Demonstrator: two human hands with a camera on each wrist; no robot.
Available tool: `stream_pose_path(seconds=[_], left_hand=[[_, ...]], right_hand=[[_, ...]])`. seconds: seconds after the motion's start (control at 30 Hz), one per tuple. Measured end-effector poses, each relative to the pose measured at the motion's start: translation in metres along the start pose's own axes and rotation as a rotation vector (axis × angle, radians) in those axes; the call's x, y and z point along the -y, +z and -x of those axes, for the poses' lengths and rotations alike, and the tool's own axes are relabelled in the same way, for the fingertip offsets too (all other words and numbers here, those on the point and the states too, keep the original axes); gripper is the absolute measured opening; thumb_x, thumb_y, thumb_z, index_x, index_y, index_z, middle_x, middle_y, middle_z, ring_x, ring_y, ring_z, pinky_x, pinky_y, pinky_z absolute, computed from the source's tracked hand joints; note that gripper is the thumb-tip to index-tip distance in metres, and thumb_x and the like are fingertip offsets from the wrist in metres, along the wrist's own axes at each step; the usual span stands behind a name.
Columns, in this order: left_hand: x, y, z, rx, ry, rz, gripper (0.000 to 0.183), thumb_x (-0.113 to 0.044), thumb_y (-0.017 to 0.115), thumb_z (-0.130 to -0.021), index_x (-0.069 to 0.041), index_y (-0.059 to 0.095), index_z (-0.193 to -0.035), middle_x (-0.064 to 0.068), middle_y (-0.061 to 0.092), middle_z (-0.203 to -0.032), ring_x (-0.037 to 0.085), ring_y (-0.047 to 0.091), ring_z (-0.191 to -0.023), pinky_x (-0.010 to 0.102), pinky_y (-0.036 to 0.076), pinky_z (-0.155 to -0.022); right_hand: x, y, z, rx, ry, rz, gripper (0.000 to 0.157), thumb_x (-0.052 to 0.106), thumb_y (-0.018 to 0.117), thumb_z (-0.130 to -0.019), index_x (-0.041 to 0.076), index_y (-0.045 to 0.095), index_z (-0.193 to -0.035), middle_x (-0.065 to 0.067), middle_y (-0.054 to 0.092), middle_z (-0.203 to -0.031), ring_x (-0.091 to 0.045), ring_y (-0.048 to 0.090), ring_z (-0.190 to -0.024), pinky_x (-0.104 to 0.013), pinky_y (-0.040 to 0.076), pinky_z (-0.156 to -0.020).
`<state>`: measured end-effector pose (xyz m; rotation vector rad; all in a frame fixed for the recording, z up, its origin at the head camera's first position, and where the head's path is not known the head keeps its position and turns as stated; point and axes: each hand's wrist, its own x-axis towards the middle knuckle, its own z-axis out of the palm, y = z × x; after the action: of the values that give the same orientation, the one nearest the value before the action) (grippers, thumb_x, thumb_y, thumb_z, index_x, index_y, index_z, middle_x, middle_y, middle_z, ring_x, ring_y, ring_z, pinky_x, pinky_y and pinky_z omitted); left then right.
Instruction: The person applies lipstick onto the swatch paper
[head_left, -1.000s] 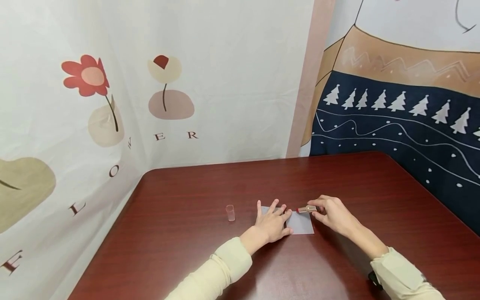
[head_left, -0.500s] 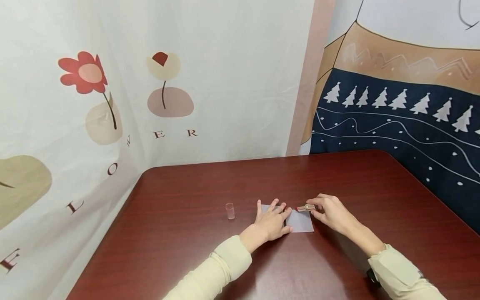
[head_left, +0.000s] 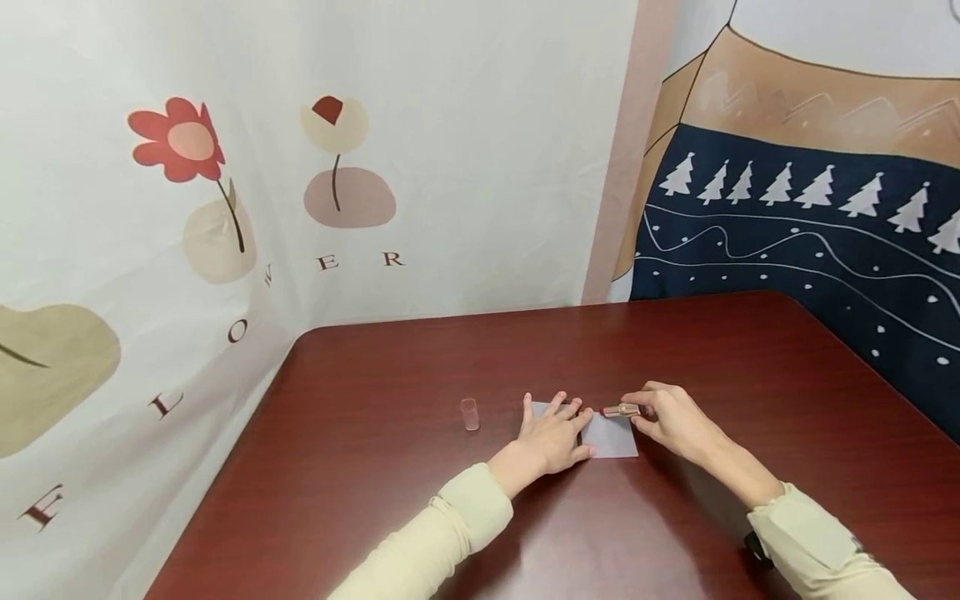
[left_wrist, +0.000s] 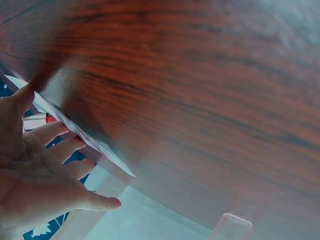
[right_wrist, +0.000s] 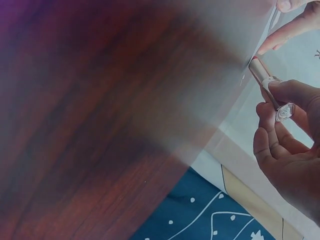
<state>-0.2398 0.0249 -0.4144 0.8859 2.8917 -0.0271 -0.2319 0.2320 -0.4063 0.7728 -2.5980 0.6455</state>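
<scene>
With fingers spread, my left hand (head_left: 553, 440) lies on a pale sheet of paper (head_left: 612, 438) and hides its middle. Between thumb and fingers, my right hand (head_left: 675, 423) pinches a gold-coloured lipstick (head_left: 622, 411) with its red end pointing left. That red tip is at the upper part of the paper, close to the left index finger. In the right wrist view, the lipstick (right_wrist: 265, 82) slants down to the sheet, and its clear base shows below the thumb. Further left, a clear cap (head_left: 470, 414) stands apart from both hands.
Everything is on a glossy dark red-brown table (head_left: 390, 483). A pale curtain (head_left: 465, 167) printed with flowers and letters hangs behind and to the left. A navy cloth (head_left: 750, 242) with white trees hangs beyond the right edge.
The head view has shifted slightly, moving the whole scene up and right in the picture. Both hands, the lipstick and the paper keep nearly the same places relative to each other.
</scene>
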Motion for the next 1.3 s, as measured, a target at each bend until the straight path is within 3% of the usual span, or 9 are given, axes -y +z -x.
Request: stream_pose_path(seconds=[0.6,1.3], left_hand=[[-0.0001,0.0012,-0.0005,0.001,-0.002,0.026,0.059,-0.053,0.047,-0.092,-0.029,0.035,-0.145,-0.007,0.029,-0.149,0.016,0.017,-0.139,0.059,0.010,-0.105],[0.0003,0.0020,-0.0003,-0.013,0.008,0.015,0.059,-0.053,0.046,-0.092,-0.029,0.036,-0.145,-0.007,0.030,-0.149,0.011,0.013,-0.140,0.057,0.011,-0.106]], right_hand=[[0.0058,-0.0062,0.0003,0.051,0.005,0.035,0.024,-0.007,0.074,-0.070,-0.003,0.070,-0.094,-0.001,0.055,-0.074,-0.009,0.045,-0.057,-0.020,0.039,-0.047],[0.0065,-0.0056,0.0030,0.037,0.003,0.042,0.024,-0.006,0.074,-0.069,-0.001,0.072,-0.092,0.002,0.051,-0.069,-0.005,0.042,-0.054,-0.020,0.037,-0.046]])
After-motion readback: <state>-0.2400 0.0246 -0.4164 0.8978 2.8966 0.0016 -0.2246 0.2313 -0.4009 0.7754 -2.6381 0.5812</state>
